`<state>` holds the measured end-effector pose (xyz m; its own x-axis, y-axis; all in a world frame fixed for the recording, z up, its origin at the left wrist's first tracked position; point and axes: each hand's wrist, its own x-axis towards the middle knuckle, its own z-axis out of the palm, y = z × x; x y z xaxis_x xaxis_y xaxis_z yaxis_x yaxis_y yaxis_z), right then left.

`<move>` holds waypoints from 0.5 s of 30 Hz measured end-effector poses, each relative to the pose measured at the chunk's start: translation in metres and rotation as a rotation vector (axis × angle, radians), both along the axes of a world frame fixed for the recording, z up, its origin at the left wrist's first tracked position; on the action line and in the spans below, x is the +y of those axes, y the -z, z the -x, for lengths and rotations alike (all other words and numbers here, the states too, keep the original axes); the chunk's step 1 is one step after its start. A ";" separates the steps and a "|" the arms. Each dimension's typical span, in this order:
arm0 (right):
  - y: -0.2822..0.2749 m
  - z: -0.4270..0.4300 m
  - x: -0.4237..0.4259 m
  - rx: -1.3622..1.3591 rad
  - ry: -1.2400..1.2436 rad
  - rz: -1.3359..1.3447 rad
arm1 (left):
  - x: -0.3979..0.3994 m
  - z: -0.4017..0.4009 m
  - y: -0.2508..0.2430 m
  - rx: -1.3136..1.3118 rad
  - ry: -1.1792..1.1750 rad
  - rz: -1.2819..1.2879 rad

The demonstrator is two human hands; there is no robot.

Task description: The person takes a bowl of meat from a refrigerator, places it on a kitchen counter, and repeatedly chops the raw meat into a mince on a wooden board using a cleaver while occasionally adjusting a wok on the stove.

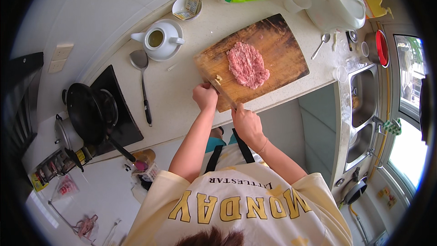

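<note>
A wooden cutting board with dark stained corners lies at a slant on the counter. On its middle sits a flattened mound of minced raw meat. My right hand is closed around the handle of a knife, whose blurred blade reaches up and left over the board's near left end. My left hand is curled at that same end, beside the blade; whether it grips the board or touches the blade cannot be told. Small pale yellowish pieces lie close to the blade.
Left of the board are a metal spatula, a white teapot and a small bowl. A black wok rests by the stove. A rice cooker, clear plastic cup and spoon stand right, near the sink.
</note>
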<state>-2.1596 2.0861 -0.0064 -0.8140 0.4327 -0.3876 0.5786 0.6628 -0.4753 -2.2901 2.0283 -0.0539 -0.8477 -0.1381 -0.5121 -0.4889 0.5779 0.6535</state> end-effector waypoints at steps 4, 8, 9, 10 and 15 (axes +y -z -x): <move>-0.005 -0.001 -0.002 -0.041 0.012 0.009 | 0.002 0.001 -0.007 -0.024 -0.021 -0.018; 0.016 0.004 -0.006 0.011 0.040 0.073 | -0.013 0.001 0.026 0.040 0.033 -0.012; 0.023 0.008 -0.005 0.031 0.029 0.079 | -0.013 0.002 0.027 0.040 0.036 -0.011; 0.027 0.011 -0.005 0.031 0.032 0.080 | -0.013 0.002 0.028 0.038 0.048 -0.009; 0.029 0.012 -0.002 0.071 0.094 0.057 | -0.013 0.004 0.026 -0.068 -0.086 -0.209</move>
<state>-2.1717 2.0844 -0.0352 -0.7973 0.4869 -0.3566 0.6002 0.5779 -0.5530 -2.2946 2.0154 -0.0796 -0.8001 -0.0931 -0.5926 -0.5774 0.3874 0.7187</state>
